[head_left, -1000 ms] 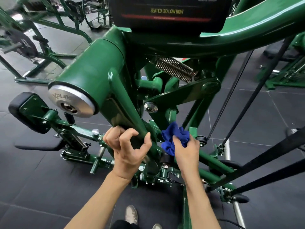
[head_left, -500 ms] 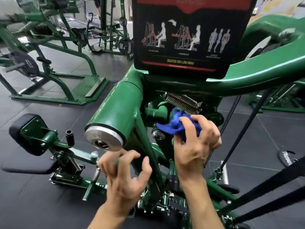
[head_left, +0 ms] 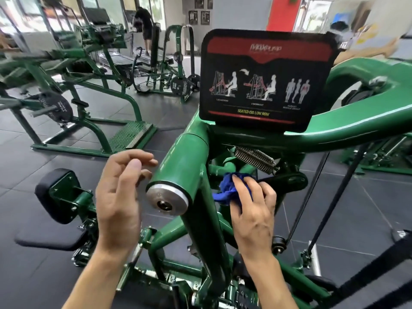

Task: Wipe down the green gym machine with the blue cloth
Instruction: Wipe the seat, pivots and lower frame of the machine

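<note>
You stood in a gym with a dark tiled floor, looking down at a green machine. A black and red placard reading "Seated Iso Low Row" rose from its top and hid the frame behind it. To your left sat a second machine carrying a weight plate, and a person stood far back by the windows. A black pad jutted out low on the left. Two black cables slanted down on the right. A steel spring lay just above your right hand, crowding the gap where it worked. The machine's thick tube had its long axis running from a round steel cap near you, up and away towards the placard. A flat strut dropped from the tube towards your feet, and a curved arm swept off to the right. The blue cloth was bunched in that gap, right of the tube and under the spring, against the inner frame. Your right fingers were curled over it and gripped it. Your left hand hung just left of the tube, holding nothing, its fingers loosely apart and slightly bent. Whether its fingertips touched the tube could not be made out.
</note>
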The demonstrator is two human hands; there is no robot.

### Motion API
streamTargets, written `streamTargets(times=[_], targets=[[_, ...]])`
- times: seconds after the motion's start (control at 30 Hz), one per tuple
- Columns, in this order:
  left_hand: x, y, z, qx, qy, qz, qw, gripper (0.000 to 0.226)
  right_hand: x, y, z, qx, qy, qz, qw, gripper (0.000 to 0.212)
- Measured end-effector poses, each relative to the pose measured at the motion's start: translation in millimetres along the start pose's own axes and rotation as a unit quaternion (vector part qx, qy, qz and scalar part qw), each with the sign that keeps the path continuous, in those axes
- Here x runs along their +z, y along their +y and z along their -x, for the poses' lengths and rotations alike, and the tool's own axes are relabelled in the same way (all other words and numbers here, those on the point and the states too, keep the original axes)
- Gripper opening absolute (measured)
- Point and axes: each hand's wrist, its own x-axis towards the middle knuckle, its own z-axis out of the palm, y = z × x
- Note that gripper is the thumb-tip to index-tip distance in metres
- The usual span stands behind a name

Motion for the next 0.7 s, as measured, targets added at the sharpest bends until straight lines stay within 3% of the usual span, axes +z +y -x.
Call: streamTargets(times=[0.07,0.2,0.33,0.43,0.53,0.6,0.7], targets=[[5,29,-12,-0.039,-0.090,0.036,0.995,0.040,-3,-4,-5,0.019,0.012,-0.047,0.999,0.049],[26,65,-28,-0.020,-0.244,-0.210,0.947,0.026,-11,-13,-26,0.018,0.087,-0.117,0.989,0.052],[49,63,-40,0.037,-0.268,-0.389,0.881,0.042,-23,-20,-58,0.012,0.200,-0.126,0.971,0.026],[56,56,-38,0.032,-0.247,-0.469,0.847,0.042,-27,-16,-83,0.059,0.240,-0.071,0.966,0.021],[53,53,-33,0.017,-0.236,-0.477,0.846,0.028,-13,-19,-85,-0.024,0.181,-0.059,0.981,0.026],[51,52,-32,0.012,-0.237,-0.473,0.848,0.028,5,-23,-70,-0.088,0.094,-0.081,0.988,0.028],[50,53,-32,0.007,-0.235,-0.471,0.850,0.026,31,-23,-45,-0.025,-0.014,-0.084,0.996,0.033]])
